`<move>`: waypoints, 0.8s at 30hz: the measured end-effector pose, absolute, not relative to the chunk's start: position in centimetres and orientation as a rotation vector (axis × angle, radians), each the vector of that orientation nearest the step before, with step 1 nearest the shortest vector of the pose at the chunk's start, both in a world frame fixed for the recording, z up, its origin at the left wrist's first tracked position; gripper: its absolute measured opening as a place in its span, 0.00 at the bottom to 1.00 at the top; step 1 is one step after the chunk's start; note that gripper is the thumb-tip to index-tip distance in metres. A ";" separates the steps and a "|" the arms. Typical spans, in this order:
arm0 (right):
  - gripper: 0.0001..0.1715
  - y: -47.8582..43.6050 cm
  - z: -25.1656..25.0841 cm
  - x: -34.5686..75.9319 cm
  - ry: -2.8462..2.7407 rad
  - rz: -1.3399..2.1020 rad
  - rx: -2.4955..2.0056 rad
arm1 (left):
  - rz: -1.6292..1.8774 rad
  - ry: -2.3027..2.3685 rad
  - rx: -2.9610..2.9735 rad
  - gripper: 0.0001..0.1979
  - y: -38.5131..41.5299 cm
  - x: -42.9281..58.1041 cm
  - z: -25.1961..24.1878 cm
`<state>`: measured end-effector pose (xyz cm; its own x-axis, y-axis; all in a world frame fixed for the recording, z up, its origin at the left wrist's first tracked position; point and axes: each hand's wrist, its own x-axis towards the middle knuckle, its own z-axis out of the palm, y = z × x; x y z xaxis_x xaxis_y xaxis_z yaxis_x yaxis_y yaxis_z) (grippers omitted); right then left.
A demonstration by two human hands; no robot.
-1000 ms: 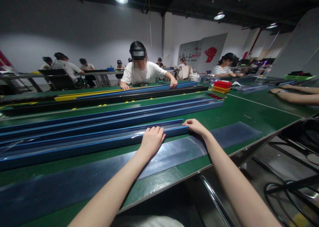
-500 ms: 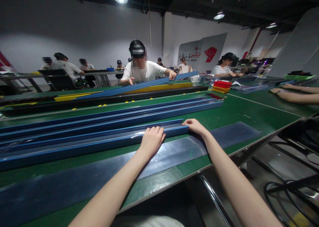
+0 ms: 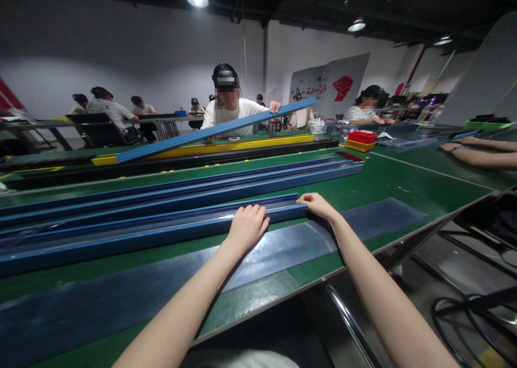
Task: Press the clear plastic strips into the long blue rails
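On green table [image 3: 375, 182], red tray [image 3: 362, 137]

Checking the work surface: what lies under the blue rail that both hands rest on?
The blue rail lies along a clear shiny sheet spread on the green table. What is directly beneath the rail is hidden by it.

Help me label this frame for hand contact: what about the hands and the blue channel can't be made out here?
Head view only:
- Left hand: its palm and fingertips are hidden by its own back, so whether it grips the near blue channel can't be told.
- Right hand: its fingertips curl over the channel's end, hidden behind it.
- The channel's left end is cut off by the picture's left edge.
- The clear film on the table: its edges are lost in glare.
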<state>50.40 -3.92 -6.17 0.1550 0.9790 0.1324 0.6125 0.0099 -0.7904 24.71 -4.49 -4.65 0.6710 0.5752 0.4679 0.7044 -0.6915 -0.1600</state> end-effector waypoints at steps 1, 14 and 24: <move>0.15 -3.9 -6.2 50.4 -1.544 0.622 -1.685 | -0.542 -1.018 -2.565 0.11 -4.5 24.7 -4.6; 0.15 -3.9 -6.2 50.3 -1.549 0.636 -1.705 | -0.328 -1.083 -2.786 0.14 -3.2 23.9 -2.8; 0.16 -3.9 -6.1 50.3 -1.546 0.603 -1.731 | -0.563 -1.152 -2.819 0.09 -3.6 23.8 -3.0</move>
